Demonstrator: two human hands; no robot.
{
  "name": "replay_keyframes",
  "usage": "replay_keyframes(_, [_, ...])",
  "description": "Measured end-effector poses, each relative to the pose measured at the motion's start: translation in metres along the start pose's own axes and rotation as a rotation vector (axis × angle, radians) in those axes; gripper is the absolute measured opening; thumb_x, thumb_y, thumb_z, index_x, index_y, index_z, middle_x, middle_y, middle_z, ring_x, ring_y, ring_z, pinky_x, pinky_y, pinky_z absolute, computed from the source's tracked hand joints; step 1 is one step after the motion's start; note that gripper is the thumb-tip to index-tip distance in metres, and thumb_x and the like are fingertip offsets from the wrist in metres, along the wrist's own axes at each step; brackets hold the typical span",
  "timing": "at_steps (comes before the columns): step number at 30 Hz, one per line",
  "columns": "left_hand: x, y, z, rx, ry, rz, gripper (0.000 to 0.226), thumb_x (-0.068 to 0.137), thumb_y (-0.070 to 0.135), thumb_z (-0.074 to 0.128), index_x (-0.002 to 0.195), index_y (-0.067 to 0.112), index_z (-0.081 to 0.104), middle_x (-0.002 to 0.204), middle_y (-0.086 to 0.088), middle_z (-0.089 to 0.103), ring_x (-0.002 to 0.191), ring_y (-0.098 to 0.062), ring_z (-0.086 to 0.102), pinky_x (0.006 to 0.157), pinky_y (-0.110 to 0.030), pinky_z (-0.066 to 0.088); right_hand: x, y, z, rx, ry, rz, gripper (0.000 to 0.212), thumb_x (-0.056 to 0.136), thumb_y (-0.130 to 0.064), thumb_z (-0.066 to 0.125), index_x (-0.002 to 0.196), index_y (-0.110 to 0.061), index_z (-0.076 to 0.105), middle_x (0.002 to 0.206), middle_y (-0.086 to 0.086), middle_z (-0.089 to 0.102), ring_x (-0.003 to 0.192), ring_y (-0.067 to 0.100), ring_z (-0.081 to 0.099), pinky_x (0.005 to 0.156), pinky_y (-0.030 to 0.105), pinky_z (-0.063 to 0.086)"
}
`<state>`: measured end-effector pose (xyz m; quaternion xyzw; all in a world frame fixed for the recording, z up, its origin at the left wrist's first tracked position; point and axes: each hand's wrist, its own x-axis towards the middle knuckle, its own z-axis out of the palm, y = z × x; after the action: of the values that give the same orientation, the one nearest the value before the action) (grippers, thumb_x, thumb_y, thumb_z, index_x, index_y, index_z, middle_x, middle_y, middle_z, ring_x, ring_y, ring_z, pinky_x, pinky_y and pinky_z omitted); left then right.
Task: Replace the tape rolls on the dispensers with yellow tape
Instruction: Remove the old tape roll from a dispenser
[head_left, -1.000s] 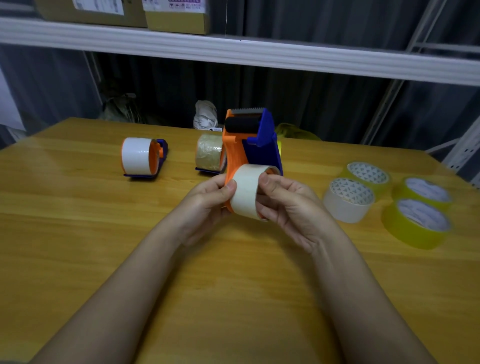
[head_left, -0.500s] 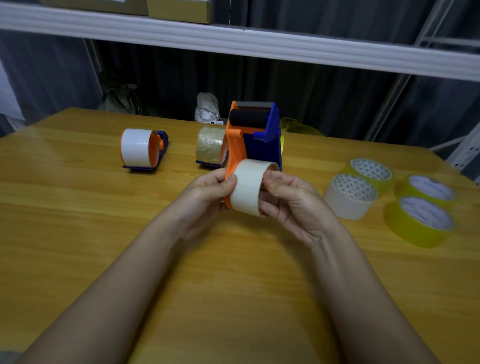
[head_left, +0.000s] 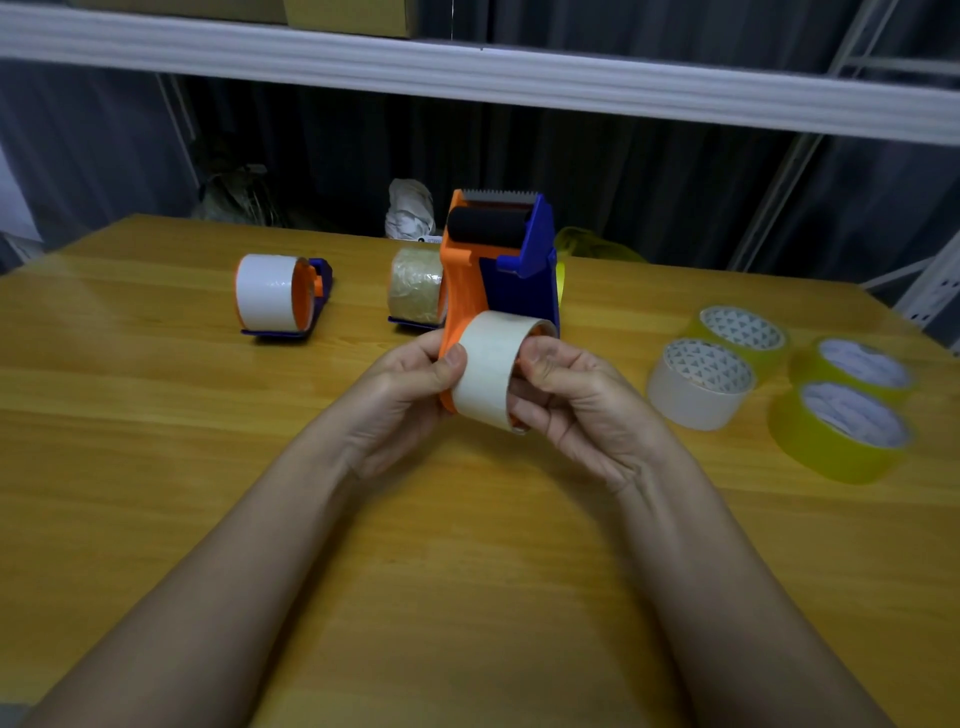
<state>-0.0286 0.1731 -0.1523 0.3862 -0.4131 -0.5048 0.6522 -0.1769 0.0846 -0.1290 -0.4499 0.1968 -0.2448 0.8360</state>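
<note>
The left hand (head_left: 410, 384) is gripping the orange-and-blue dispenser (head_left: 498, 270), held upright above the table (head_left: 156, 441), while the right hand (head_left: 566, 395) is pinching the white roll (head_left: 488, 369) mounted on that dispenser; three yellow rolls (head_left: 836, 436) are lying right of it

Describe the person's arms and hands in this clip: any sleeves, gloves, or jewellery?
Both forearms are bare right to the bottom edge of the frame; no sleeve shows. The left hand and right hand wear no gloves, and no rings, watch or wristband show on the sides facing the camera. Nails look short and unpainted where visible.
</note>
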Motion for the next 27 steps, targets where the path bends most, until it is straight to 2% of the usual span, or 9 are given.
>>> replay_keyframes(7, [-0.001, 0.003, 0.001, -0.029, -0.014, -0.001, 0.068, 0.064, 0.041, 0.083, 0.119, 0.009, 0.06, 0.11, -0.01, 0.067, 0.1, -0.02, 0.064, 0.08, -0.028, 0.054, -0.002, -0.001, 0.005, 0.028, -0.027, 0.014, 0.023, 0.067, -0.015, 0.063, 0.087, -0.002, 0.062, 0.081, 0.006, 0.072, 0.07, 0.012, 0.071, 0.051, 0.017, 0.054])
replay_keyframes(12, [0.0, 0.002, 0.003, -0.051, 0.013, 0.038, 0.064, 0.063, 0.041, 0.083, 0.115, 0.01, 0.062, 0.109, -0.009, 0.068, 0.099, -0.018, 0.065, 0.081, -0.028, 0.054, 0.0, 0.001, 0.005, 0.006, -0.041, -0.043, 0.035, 0.073, -0.022, 0.064, 0.101, -0.001, 0.066, 0.101, 0.013, 0.072, 0.091, 0.019, 0.071, 0.077, 0.027, 0.059])
replay_keyframes(14, [0.001, 0.003, 0.003, -0.06, 0.036, 0.062, 0.067, 0.063, 0.042, 0.082, 0.117, 0.009, 0.06, 0.111, -0.009, 0.068, 0.1, -0.019, 0.064, 0.081, -0.028, 0.054, 0.0, 0.001, 0.004, -0.154, 0.042, -0.183, 0.027, 0.081, -0.027, 0.062, 0.096, -0.006, 0.069, 0.09, 0.008, 0.075, 0.086, 0.017, 0.072, 0.073, 0.025, 0.059])
replay_keyframes(16, [0.002, 0.004, 0.002, -0.057, 0.053, 0.086, 0.068, 0.065, 0.043, 0.081, 0.119, 0.009, 0.059, 0.113, -0.007, 0.067, 0.101, -0.017, 0.064, 0.081, -0.026, 0.053, 0.001, 0.002, 0.001, -0.478, 0.236, -0.477, 0.018, 0.087, -0.029, 0.062, 0.085, -0.014, 0.071, 0.075, 0.002, 0.074, 0.073, 0.015, 0.072, 0.067, 0.029, 0.06])
replay_keyframes(18, [0.002, 0.006, 0.0, -0.036, 0.074, 0.097, 0.07, 0.065, 0.045, 0.08, 0.121, 0.011, 0.058, 0.115, -0.005, 0.067, 0.102, -0.017, 0.063, 0.081, -0.025, 0.053, 0.001, 0.003, -0.003, -0.761, 0.336, -0.792, 0.014, 0.089, -0.028, 0.066, 0.091, -0.016, 0.072, 0.081, -0.001, 0.072, 0.077, 0.012, 0.069, 0.067, 0.033, 0.059])
replay_keyframes(19, [0.001, 0.006, 0.0, -0.031, 0.079, 0.095, 0.072, 0.064, 0.046, 0.08, 0.122, 0.011, 0.058, 0.116, -0.005, 0.067, 0.103, -0.016, 0.063, 0.08, -0.025, 0.053, 0.001, 0.003, -0.003, -0.851, 0.32, -0.876, 0.019, 0.087, -0.03, 0.067, 0.1, -0.016, 0.07, 0.092, -0.001, 0.069, 0.085, 0.009, 0.066, 0.068, 0.028, 0.058])
replay_keyframes(21, [0.001, 0.007, 0.0, -0.033, 0.082, 0.088, 0.073, 0.064, 0.045, 0.081, 0.123, 0.01, 0.057, 0.116, -0.006, 0.067, 0.103, -0.017, 0.063, 0.081, -0.025, 0.053, 0.001, 0.002, -0.007, -1.01, 0.228, -0.92, 0.044, 0.082, -0.039, 0.069, 0.12, -0.018, 0.063, 0.115, -0.003, 0.057, 0.107, 0.006, 0.056, 0.079, 0.021, 0.051])
replay_keyframes(23, [0.001, 0.008, 0.0, -0.034, 0.087, 0.091, 0.068, 0.067, 0.042, 0.078, 0.123, 0.008, 0.057, 0.116, -0.009, 0.066, 0.104, -0.02, 0.063, 0.082, -0.027, 0.054, 0.003, 0.001, -0.01, -1.17, 0.142, -0.872, 0.059, 0.076, -0.048, 0.069, 0.129, -0.025, 0.056, 0.131, -0.009, 0.045, 0.124, 0.01, 0.044, 0.095, 0.027, 0.045])
replay_keyframes(27, [-0.001, 0.011, -0.003, 0.029, 0.11, 0.087, 0.048, 0.077, 0.038, 0.069, 0.114, 0.008, 0.064, 0.11, -0.012, 0.068, 0.1, -0.023, 0.065, 0.084, -0.034, 0.055, 0.004, 0.002, -0.013, -1.297, 0.129, -0.907, 0.051, 0.076, -0.049, 0.067, 0.123, -0.029, 0.062, 0.121, -0.012, 0.047, 0.114, 0.008, 0.041, 0.095, 0.008, 0.029])
